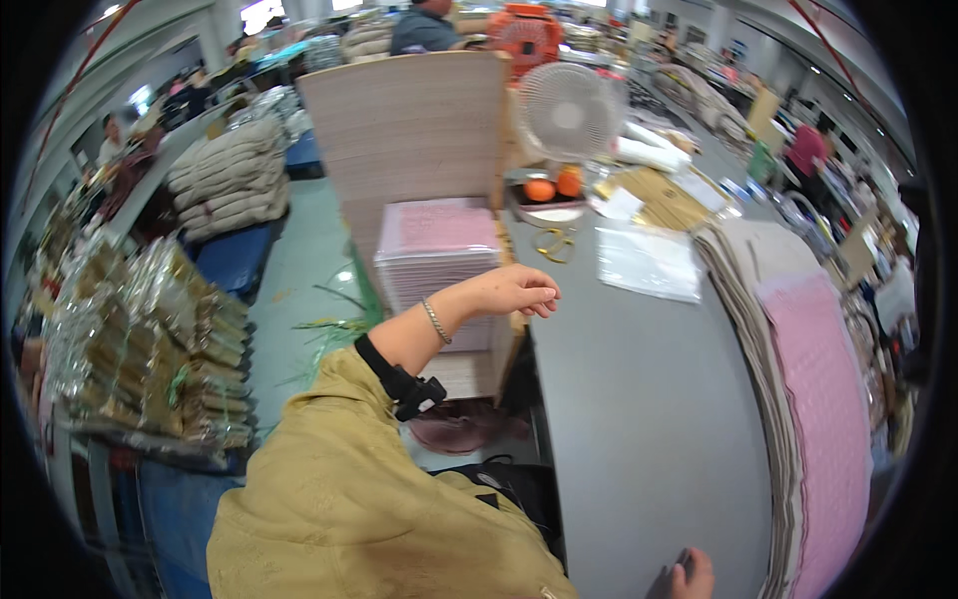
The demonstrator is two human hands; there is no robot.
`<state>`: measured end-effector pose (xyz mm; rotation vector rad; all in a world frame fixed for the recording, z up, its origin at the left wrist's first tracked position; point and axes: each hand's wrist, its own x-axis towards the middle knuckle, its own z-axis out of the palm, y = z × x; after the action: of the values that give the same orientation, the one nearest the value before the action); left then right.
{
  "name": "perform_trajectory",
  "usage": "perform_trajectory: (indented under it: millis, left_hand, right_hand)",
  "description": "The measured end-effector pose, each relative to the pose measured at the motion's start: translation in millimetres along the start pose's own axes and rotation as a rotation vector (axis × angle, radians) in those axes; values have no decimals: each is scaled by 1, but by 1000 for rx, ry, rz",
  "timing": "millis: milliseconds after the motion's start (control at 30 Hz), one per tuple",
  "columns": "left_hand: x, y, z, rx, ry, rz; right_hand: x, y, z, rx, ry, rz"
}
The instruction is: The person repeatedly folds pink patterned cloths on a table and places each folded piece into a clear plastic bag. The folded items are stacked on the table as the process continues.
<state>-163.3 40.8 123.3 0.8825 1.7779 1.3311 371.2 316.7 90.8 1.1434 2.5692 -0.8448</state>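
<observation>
My left hand [522,290] reaches out over the near edge of the grey table [644,404], its fingers loosely bent and nothing seen in them. Just beyond it is a stack of pink quilted textile pieces in clear bags [449,228], standing on a wooden shelf. At the bottom rim of the view my right hand [696,575] is low over the table and partly cut off. Something dark shows beside its fingertips; whether it is an object or a shadow is unclear. To the right lie folded grey-beige cloths [748,329] with a pink quilted piece [819,419] on top.
Clear plastic bags [648,262], yellow-handled scissors [554,245] and a white fan [570,112] are farther along the table. Two orange fruits [540,189] sit by the fan. A wooden partition [408,127] rises ahead. Bagged goods [150,337] are piled at left.
</observation>
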Motion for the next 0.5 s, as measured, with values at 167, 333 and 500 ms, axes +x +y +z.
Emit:
perform_trajectory:
  millis: [167,333,500]
  left_hand:
    - [66,72,63,92,-351,145]
    - [132,148,160,283,-553,185]
    - [204,156,289,181,-661,157]
  right_hand:
    - [-53,70,-54,-276,374,303]
    - [-55,121,-161,-323,479,214]
    - [14,137,-184,-201,964,254]
